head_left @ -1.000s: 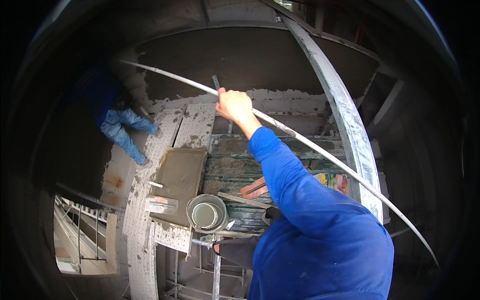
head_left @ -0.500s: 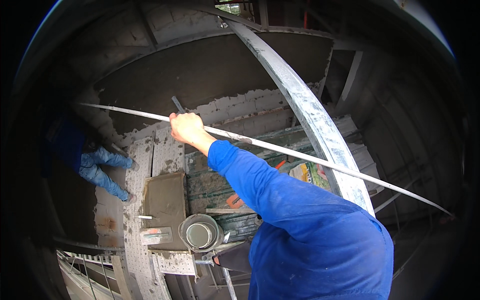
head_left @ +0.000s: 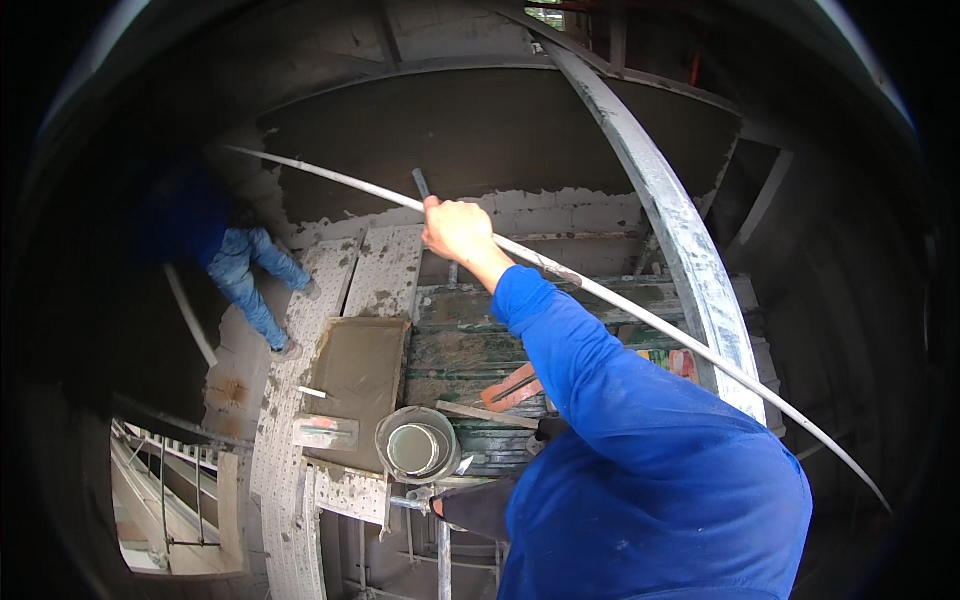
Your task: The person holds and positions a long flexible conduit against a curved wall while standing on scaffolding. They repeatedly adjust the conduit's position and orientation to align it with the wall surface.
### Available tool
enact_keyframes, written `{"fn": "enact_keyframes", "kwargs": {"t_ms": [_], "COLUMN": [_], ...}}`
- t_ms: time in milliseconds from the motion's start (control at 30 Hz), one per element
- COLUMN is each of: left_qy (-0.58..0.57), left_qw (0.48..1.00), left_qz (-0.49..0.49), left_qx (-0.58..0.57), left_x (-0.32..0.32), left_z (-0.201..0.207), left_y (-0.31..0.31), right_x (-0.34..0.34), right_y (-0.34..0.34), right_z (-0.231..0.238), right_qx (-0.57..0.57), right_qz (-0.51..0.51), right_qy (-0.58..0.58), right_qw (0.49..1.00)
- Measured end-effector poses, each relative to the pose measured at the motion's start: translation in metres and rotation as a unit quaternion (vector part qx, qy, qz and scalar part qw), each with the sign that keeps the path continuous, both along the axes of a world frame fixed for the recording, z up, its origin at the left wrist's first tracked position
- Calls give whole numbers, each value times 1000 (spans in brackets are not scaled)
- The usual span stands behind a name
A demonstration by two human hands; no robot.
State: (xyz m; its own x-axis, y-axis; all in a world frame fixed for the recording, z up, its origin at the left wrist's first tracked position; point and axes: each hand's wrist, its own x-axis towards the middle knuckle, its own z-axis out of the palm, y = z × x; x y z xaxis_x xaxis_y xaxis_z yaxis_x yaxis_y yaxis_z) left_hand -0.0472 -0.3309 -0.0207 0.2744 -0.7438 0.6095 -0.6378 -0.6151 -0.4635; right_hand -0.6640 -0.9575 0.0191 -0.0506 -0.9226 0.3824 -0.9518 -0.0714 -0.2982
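My right hand (head_left: 458, 232), in a blue sleeve (head_left: 570, 345), is closed around a long white scaffold rail (head_left: 640, 318) beside the tip of a grey upright tube (head_left: 421, 182). The rail slants across the view from upper left to lower right. Below my hand, a board (head_left: 362, 358) of wet grey mortar lies on perforated planks (head_left: 385, 270). On its near end is a steel trowel (head_left: 330, 432). Beside it stands a bucket (head_left: 415, 452) of grey mix. An orange float (head_left: 512, 388) and a wooden strip (head_left: 485, 414) lie to the right. My left hand is out of view.
A co-worker in a blue top and jeans (head_left: 245, 275) is on the planks at left, near a pale strip (head_left: 190, 315). A heavy grey beam (head_left: 665, 210) crosses at right. Beyond the rail is a partly plastered wall (head_left: 480, 130). Gaps show beside the planks.
The view has swung left, so the scene sits farther right. My right hand keeps its grip on the rail. A pale strip now shows beside the co-worker.
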Motion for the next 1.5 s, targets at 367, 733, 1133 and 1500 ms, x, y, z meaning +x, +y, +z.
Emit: {"fn": "enact_keyframes", "kwargs": {"t_ms": [367,733,1133,1500], "left_qy": [-88,128,157,172], "left_qw": [955,753,743,737], "left_qz": [278,637,634,633], "left_qx": [60,-107,-145,-162], "left_x": [-23,-89,-86,-93], "left_z": [24,27,29,38], "left_y": [278,334,334,319], "right_x": [6,-6,-17,-12], "right_y": [3,-13,-30,-19], "right_z": [8,-10,-12,-4], "right_qx": [52,0,11,24], "right_qz": [-56,-9,23,38], "right_qy": [45,144,160,142], "right_qw": [996,990,987,989]}}
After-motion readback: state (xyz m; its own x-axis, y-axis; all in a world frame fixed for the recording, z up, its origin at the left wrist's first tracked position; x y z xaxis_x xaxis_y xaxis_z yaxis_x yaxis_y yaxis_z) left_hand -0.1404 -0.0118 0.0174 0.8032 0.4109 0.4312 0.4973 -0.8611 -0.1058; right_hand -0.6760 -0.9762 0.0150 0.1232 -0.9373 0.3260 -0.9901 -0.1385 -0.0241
